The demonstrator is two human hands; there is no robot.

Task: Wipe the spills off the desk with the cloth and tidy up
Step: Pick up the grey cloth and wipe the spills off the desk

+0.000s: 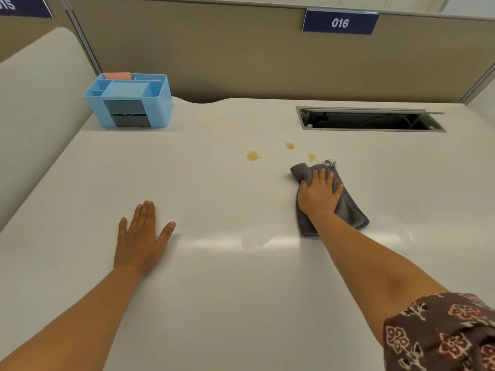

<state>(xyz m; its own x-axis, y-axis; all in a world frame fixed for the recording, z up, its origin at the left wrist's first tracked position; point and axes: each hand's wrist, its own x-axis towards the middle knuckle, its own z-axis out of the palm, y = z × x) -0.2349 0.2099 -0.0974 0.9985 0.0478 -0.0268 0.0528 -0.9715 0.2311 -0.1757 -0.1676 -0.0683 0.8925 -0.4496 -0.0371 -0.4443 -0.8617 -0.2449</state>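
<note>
A folded grey cloth (351,212) lies on the white desk (214,263) right of centre. My right hand (320,192) presses flat on top of it, fingers curled over its far edge. Three small yellowish spills sit just beyond the cloth: one (252,155) to the left, one (290,145) farther back, and one (311,157) right at the cloth's far edge. My left hand (142,236) rests flat on the bare desk at the left, fingers spread, holding nothing.
A light blue desk organiser (128,103) stands at the back left corner, with an orange pad in it. An open cable slot (369,120) is set into the desk at the back right. A beige partition with a "016" label (339,22) stands behind.
</note>
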